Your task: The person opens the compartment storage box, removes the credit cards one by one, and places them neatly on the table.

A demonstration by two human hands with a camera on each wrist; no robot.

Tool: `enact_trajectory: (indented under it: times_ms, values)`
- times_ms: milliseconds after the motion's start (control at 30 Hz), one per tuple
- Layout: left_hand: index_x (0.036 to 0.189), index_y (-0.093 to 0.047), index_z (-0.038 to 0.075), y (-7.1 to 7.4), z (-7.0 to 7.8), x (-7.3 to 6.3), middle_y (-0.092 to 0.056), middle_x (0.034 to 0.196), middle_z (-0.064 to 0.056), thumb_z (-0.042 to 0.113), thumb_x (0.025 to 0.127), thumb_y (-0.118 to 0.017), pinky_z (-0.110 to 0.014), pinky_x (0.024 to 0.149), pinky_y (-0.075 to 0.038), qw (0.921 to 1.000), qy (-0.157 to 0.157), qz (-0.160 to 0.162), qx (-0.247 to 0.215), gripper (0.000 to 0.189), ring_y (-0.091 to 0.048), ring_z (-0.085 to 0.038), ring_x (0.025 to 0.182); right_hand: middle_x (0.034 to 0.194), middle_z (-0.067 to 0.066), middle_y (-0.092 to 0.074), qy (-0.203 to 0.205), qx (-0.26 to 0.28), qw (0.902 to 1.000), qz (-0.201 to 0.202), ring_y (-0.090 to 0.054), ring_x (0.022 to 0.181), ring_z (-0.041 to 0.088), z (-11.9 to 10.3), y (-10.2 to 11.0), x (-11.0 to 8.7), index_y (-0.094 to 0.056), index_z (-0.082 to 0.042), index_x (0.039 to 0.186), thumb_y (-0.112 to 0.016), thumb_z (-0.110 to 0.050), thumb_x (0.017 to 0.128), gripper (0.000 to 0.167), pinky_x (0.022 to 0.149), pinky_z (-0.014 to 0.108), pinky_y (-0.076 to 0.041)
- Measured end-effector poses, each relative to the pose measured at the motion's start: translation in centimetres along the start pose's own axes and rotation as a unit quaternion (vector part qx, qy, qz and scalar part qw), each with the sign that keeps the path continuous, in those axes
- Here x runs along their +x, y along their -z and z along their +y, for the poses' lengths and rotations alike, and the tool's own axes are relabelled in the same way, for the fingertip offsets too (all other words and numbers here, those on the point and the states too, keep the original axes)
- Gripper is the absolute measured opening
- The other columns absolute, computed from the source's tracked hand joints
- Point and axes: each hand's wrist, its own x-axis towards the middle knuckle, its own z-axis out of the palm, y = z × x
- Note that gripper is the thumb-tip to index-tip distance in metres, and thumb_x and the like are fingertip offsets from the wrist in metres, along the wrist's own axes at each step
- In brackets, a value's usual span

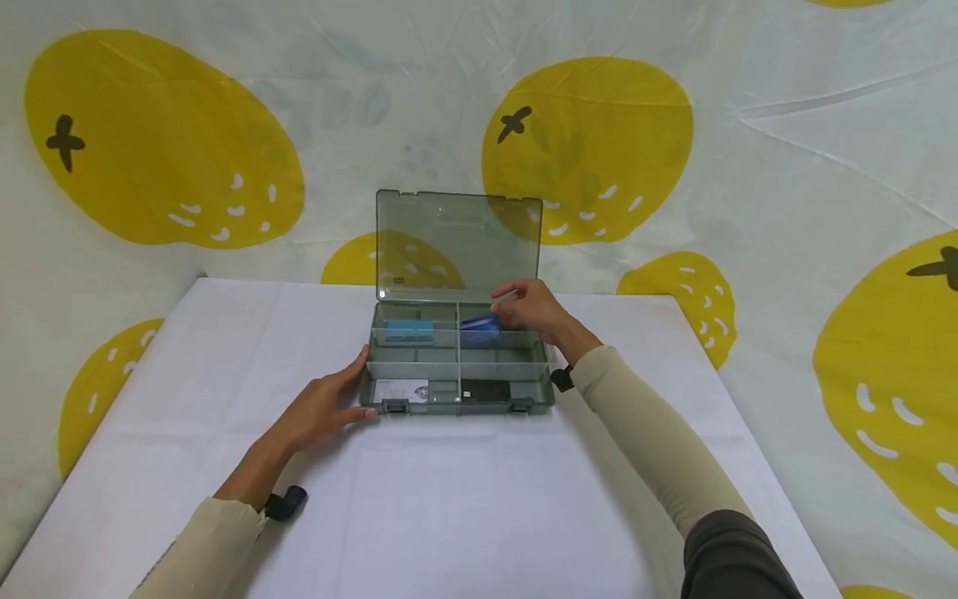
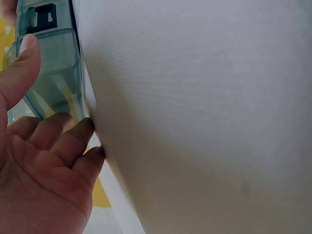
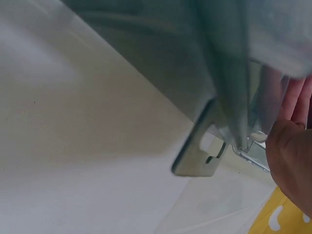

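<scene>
A translucent grey-green compartment box (image 1: 414, 355) stands on the table with its lid (image 1: 456, 241) raised. At its front left corner is my left hand (image 1: 329, 406); the thumb (image 2: 30, 53) lies against the front near a latch, and the other fingers bend against the side. My right hand (image 1: 533, 309) is over the back right compartment, its fingertips at the upper edge of a tilted small blue packet (image 1: 479, 330). In the right wrist view the box wall hides most of its fingers. A light blue packet (image 1: 409, 331) sits in the back left compartment.
In the front compartments lie a white printed card (image 1: 401, 390) on the left and a black card-like item (image 1: 486, 390) on the right. White cloth covers the table (image 1: 456, 507). Behind it hangs a white curtain (image 1: 419, 125) with yellow fruit prints.
</scene>
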Motion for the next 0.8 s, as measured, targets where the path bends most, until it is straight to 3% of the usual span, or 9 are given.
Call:
enact_trajectory:
  times_ms: [133, 267, 500, 800]
  values:
    - [0.172, -0.012, 0.02, 0.0, 0.1, -0.1, -0.025, 0.174, -0.016, 0.033, 0.092, -0.084, -0.065, 0.129, -0.027, 1.0, 0.0, 0.002, 0.001, 0.108, -0.029, -0.046, 0.159, 0.106, 0.015, -0.071, 0.009, 0.036, 0.9992, 0.011, -0.073, 0.109, 0.04, -0.2, 0.0, -0.2, -0.064, 0.003, 0.139, -0.072, 0.002, 0.098, 0.042, 0.096, 0.046, -0.065]
    - [0.172, -0.013, 0.019, 0.1, 0.1, -0.1, -0.025, 0.174, -0.016, 0.032, 0.092, -0.085, -0.065, 0.129, -0.027, 1.0, -0.003, 0.002, 0.0, 0.109, -0.029, -0.046, 0.159, 0.105, 0.012, -0.069, 0.005, 0.045, 0.9989, 0.012, -0.074, 0.099, 0.03, -0.4, -0.1, -0.3, -0.063, 0.005, 0.139, -0.073, 0.005, 0.096, 0.044, 0.095, 0.045, -0.065]
    - [0.172, -0.012, 0.021, 0.0, 0.1, -0.1, -0.025, 0.175, -0.015, 0.032, 0.092, -0.085, -0.064, 0.129, -0.026, 1.0, 0.004, 0.001, -0.001, 0.109, -0.028, -0.045, 0.16, 0.108, 0.016, -0.069, 0.008, 0.038, 0.9992, 0.004, -0.075, 0.088, 0.022, -0.7, -0.5, -0.5, -0.063, 0.008, 0.139, -0.073, 0.008, 0.094, 0.045, 0.091, 0.044, -0.067]
    - [0.172, -0.016, 0.018, 0.0, -0.1, -0.1, -0.027, 0.173, -0.017, 0.032, 0.091, -0.085, -0.065, 0.128, -0.028, 0.9997, -0.019, 0.01, -0.012, 0.107, -0.031, -0.046, 0.159, 0.103, 0.012, -0.068, -0.003, 0.001, 0.9999, -0.016, -0.076, 0.087, 0.022, -0.9, -1.1, -0.7, -0.071, 0.005, 0.13, -0.075, 0.004, 0.096, 0.035, 0.092, 0.046, -0.066]
